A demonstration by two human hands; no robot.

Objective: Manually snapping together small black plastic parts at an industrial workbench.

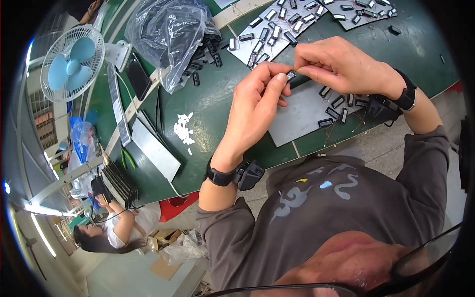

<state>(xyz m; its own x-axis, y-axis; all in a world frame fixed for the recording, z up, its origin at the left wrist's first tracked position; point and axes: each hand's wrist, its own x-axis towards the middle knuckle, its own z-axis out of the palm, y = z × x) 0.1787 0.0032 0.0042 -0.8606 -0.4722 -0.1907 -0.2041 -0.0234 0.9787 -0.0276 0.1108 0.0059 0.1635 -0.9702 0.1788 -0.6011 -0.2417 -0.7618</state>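
My left hand (pixel 255 106) pinches a small black oblong part (pixel 291 75) with a pale face between thumb and fingers. Close to its right end, my right hand (pixel 341 64) has thumb and forefinger pressed together; whatever they grip is too small or hidden to make out. Below both hands lies a grey board (pixel 292 119), with several similar black parts (pixel 338 102) on its right side. Thin reddish wires trail from these over the table's near edge.
Two more boards of wired parts (pixel 272 32) lie at the far side. Left of my hands are white pieces (pixel 183 129), a plastic bag with black housings (pixel 168 34), a phone (pixel 138 76), green-handled pliers (pixel 128 158) and a fan (pixel 72 67). Another person (pixel 121 230) sits at far left.
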